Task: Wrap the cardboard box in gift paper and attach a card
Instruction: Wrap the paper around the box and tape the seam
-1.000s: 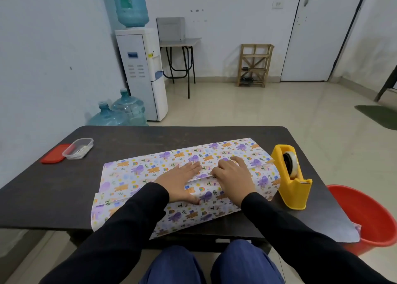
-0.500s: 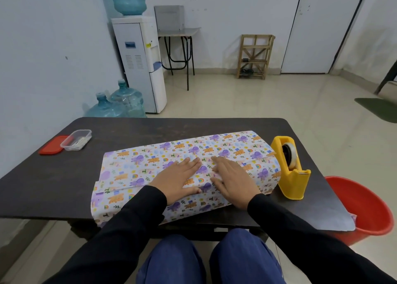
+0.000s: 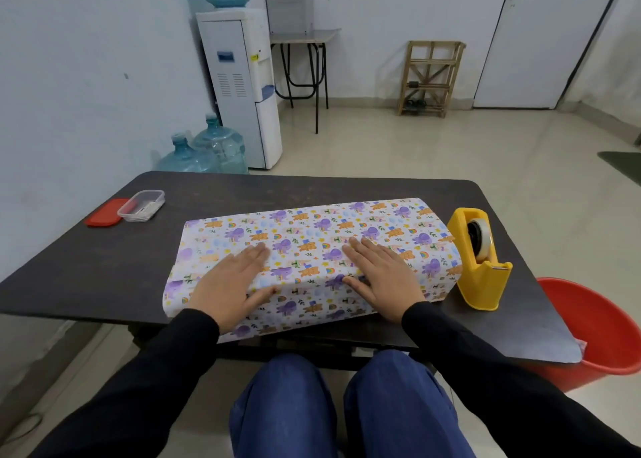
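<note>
Dark table (image 3: 104, 267), plain room. Far L: red lid (image 3: 104, 213) + clear tub (image 3: 141, 205), parked clear of work. Centre, near edge: gift paper (image 3: 312, 235) covers cardboard box. L hand (image 3: 230, 282) + R hand (image 3: 379, 277) flat, fingers straight, pressing top overlap, prob. holding seam pending tape. Tape dispenser (image 3: 477, 260) just R, within reach. No card visible.

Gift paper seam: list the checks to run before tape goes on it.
1. Gift paper overlapped along the top: ok.
2. Left hand flat, pressing the paper down: ok.
3. Right hand flat, pressing the paper down: ok.
4. Tape dispenser upright just right of the paper, likely within reach: ok.
5. Seam taped: not ok, no tape visible on it.
6. Card at hand: cannot tell, none in view.
</note>
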